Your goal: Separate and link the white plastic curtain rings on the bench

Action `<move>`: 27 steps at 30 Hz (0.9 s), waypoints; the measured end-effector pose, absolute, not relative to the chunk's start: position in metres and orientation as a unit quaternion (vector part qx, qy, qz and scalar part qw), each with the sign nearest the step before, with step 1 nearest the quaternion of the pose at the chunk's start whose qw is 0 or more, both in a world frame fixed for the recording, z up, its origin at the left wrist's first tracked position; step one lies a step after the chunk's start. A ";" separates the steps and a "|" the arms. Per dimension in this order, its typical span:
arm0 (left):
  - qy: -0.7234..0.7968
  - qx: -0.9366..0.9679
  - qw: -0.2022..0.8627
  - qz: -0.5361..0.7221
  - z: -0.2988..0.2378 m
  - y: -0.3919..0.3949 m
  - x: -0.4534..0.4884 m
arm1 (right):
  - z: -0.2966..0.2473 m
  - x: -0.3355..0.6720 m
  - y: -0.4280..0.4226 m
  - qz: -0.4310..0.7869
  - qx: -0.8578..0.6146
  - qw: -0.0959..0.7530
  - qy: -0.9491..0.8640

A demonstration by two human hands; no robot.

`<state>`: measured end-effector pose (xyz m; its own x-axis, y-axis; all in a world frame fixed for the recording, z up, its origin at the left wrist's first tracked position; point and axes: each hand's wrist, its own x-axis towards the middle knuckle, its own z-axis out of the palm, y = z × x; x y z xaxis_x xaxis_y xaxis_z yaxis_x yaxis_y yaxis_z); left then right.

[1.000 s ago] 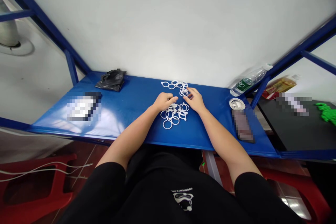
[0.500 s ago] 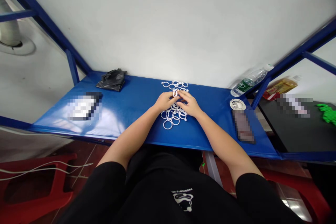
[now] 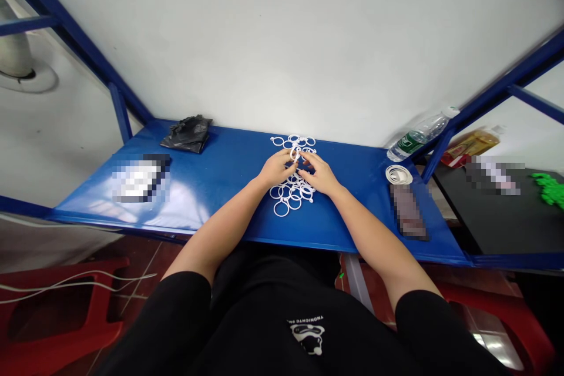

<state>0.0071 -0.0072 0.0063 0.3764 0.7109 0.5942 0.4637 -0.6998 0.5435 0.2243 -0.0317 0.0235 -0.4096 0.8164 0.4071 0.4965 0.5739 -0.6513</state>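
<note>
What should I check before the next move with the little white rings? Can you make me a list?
1. Left hand has a white ring: ok, at its fingertips.
2. Right hand gripping it too: cannot tell; its fingers are close.
3. Near rings within reach: ok, just below the hands.
4. Near rings untangled: not ok, many overlap.
5. Bottle out of the way: ok, off to the right.
6. Black bag out of the way: ok, off to the left.
</note>
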 end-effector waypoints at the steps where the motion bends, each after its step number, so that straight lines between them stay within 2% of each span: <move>1: 0.360 0.819 0.138 0.425 0.006 -0.007 0.007 | 0.023 0.225 -0.031 0.222 -0.407 0.361 -0.809; 11: 0.326 0.843 0.101 0.415 0.005 -0.009 0.009 | 0.011 0.229 -0.022 0.240 -0.422 0.369 -0.793; 20: 0.334 0.838 0.122 0.415 0.012 -0.013 0.008 | 0.013 0.229 -0.023 0.264 -0.390 0.462 -0.752; 27: 0.339 0.828 0.115 0.431 0.011 -0.013 0.010 | 0.012 0.229 -0.020 0.229 -0.415 0.434 -0.766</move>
